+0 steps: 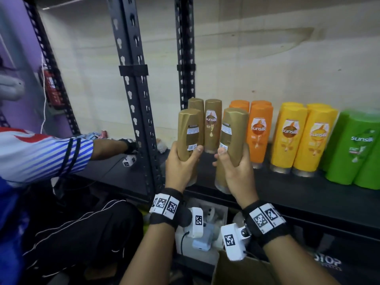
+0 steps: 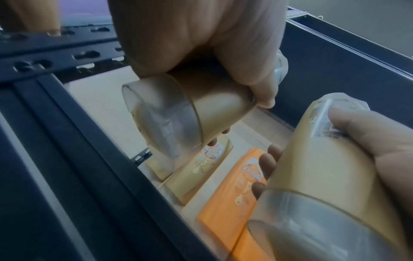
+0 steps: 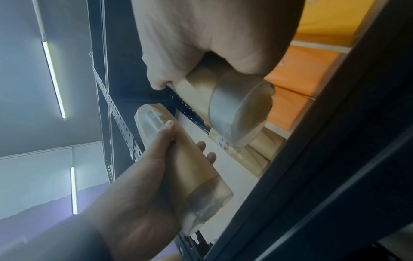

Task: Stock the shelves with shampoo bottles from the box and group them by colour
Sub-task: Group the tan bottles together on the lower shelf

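Note:
My left hand grips a gold shampoo bottle, cap down, its back label toward me. My right hand grips a second gold bottle, tilted slightly left. Both are held just above the front edge of the black shelf, in front of two gold bottles standing there. In the left wrist view my left hand wraps its gold bottle, with the other held bottle at the right. The right wrist view shows my right hand round its bottle.
On the shelf, orange bottles, yellow bottles and green bottles stand in groups to the right. A black slotted upright rises just left. Another person's striped sleeve reaches in at left. A cardboard box sits below.

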Tool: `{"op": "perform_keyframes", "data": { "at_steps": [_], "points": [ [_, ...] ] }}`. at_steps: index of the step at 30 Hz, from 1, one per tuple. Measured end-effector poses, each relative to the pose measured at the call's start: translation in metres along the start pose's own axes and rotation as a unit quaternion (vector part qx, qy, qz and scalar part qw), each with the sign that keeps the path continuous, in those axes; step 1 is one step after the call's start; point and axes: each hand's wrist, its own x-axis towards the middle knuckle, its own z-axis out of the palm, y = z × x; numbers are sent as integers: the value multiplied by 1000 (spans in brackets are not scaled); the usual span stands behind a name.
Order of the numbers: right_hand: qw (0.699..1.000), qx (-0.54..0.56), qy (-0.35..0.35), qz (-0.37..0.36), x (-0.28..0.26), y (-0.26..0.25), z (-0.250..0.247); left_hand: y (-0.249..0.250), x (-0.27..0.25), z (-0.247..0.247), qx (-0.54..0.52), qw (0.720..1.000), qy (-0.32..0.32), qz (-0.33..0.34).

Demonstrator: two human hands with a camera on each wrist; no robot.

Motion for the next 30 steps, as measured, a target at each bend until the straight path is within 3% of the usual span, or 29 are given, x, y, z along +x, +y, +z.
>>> {"op": "perform_keyframes", "data": {
  "at_steps": [21,26,30],
  "points": [
    [996,-60,-62,35,19,45,49,-35,27,-9,18,1000,20,-9],
    [992,2,-76,104,20,54,45,-36,27,-6,49,998,25,-14],
    [990,38,-67,116,20,59,38,-34,24,-7,64,997,26,-26]
  ]
}}
